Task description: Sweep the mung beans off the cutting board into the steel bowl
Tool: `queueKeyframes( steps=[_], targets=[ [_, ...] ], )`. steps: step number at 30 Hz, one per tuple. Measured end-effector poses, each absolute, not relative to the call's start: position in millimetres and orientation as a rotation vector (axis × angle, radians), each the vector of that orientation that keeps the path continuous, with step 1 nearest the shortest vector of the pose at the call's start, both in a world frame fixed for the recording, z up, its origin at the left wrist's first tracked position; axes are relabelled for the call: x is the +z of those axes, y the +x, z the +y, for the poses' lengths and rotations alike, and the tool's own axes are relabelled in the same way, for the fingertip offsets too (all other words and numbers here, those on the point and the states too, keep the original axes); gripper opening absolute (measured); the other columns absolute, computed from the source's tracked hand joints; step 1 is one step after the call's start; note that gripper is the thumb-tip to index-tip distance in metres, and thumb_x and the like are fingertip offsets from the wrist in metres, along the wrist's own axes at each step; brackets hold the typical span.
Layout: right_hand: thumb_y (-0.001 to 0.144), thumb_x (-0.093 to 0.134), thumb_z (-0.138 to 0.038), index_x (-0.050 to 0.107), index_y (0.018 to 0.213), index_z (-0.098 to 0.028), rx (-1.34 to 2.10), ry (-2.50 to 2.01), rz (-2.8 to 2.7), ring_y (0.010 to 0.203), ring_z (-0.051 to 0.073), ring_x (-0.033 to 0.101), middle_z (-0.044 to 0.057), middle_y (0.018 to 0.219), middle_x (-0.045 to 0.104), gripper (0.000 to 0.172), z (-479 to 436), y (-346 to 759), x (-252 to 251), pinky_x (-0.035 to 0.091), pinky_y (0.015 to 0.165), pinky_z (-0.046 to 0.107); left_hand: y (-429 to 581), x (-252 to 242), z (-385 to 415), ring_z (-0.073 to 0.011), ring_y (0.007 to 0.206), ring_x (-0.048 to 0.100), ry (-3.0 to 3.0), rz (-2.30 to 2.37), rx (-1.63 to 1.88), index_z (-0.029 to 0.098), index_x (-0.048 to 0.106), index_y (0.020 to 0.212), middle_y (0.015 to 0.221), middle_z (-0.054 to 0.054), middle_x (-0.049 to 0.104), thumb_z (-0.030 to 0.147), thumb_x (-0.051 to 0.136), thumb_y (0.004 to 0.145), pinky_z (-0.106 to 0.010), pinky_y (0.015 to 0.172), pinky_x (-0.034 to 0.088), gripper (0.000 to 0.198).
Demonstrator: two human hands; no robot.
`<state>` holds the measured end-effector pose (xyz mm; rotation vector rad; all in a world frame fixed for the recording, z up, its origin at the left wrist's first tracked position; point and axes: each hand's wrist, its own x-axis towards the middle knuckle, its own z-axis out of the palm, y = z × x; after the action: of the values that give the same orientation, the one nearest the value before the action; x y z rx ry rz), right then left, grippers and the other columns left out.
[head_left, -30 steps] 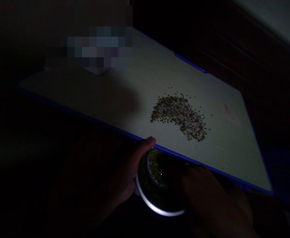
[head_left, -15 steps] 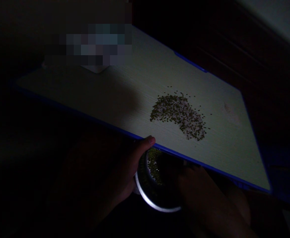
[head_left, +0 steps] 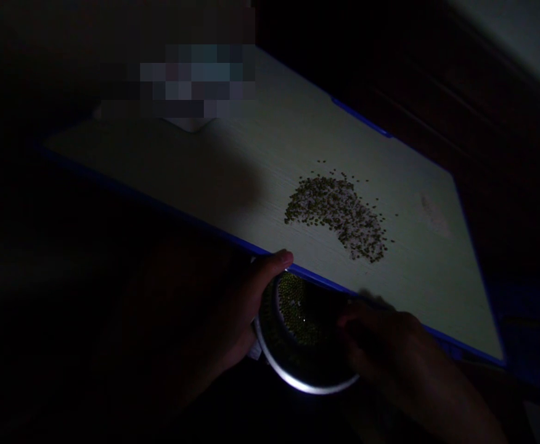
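In the dim light, a metal bowl [head_left: 307, 387] with a bright rim is tucked below the near edge of a pale, blue-edged table [head_left: 261, 154]. Green mung beans [head_left: 293, 302] lie in the bowl. My left hand [head_left: 240, 320] is closed around the bowl's left side, its thumb resting on the table edge. At the bowl's right rim is my right hand [head_left: 390, 345], fingers curled in; shadow hides what they hold. A curved heap of green beans mixed with pale grains [head_left: 337, 213] is spread on the tabletop, with several strays around it.
A pale object [head_left: 191, 123], mostly blurred out, sits on the far left of the table. A faint pinkish mark [head_left: 434, 216] shows on the tabletop at the right. Darkness covers the area around the table.
My right hand has risen out of the bowl and moved right to its rim, uncovering more beans inside. My left hand keeps its hold. The view has shifted slightly.
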<state>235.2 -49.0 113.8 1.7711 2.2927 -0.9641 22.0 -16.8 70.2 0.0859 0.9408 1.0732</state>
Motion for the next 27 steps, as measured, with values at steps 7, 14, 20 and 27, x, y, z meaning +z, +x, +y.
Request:
queueKeyframes(
  steps=[7, 14, 20, 27],
  targets=[
    [0.08, 0.06, -0.005, 0.071, 0.098, -0.027, -0.67, 1.631, 2.353, 0.069, 0.017, 0.068, 0.001, 0.085, 0.078, 0.031, -46.3, 211.5, 111.3, 0.028, 0.05, 0.027, 22.6, 63.6, -17.9, -0.0145, 0.103, 0.076, 0.105, 0.904, 1.084, 0.028, 0.078, 0.109, 0.11, 0.005, 0.082, 0.034, 0.082, 0.086, -0.014, 0.083, 0.059, 0.025],
    [0.092, 0.053, -0.002, 0.073, 0.11, -0.028, -0.639, 1.509, 2.425, 0.084, 0.018, 0.074, 0.002, 0.095, 0.081, 0.038, -41.7, 203.6, 107.6, 0.044, 0.066, 0.028, 25.6, 61.8, -17.7, -0.0149, 0.101, 0.076, 0.128, 1.013, 1.11, 0.024, 0.075, 0.109, 0.108, 0.005, 0.082, 0.032, 0.084, 0.084, -0.015, 0.081, 0.061, 0.028],
    [0.094, 0.054, -0.001, 0.075, 0.109, -0.025, -0.628, 1.475, 2.386, 0.087, 0.019, 0.077, 0.004, 0.104, 0.082, 0.034, -39.6, 203.3, 95.6, 0.05, 0.074, 0.03, 28.7, 61.0, -16.2, -0.0128, 0.094, 0.077, 0.13, 0.982, 1.153, 0.024, 0.079, 0.1, 0.103, 0.006, 0.083, 0.027, 0.084, 0.083, -0.012, 0.079, 0.059, 0.019],
    [0.093, 0.05, -0.001, 0.07, 0.133, -0.024, -0.596, 1.446, 2.37, 0.078, 0.019, 0.076, 0.006, 0.1, 0.083, 0.05, -35.0, 197.2, 90.3, 0.049, 0.069, 0.03, 1.1, 74.5, -23.6, -0.0249, 0.135, 0.063, 0.544, 1.157, 1.054, 0.024, 0.076, 0.11, 0.117, -0.002, 0.08, 0.028, 0.08, 0.087, -0.037, 0.123, 0.042, 0.024]
  ],
)
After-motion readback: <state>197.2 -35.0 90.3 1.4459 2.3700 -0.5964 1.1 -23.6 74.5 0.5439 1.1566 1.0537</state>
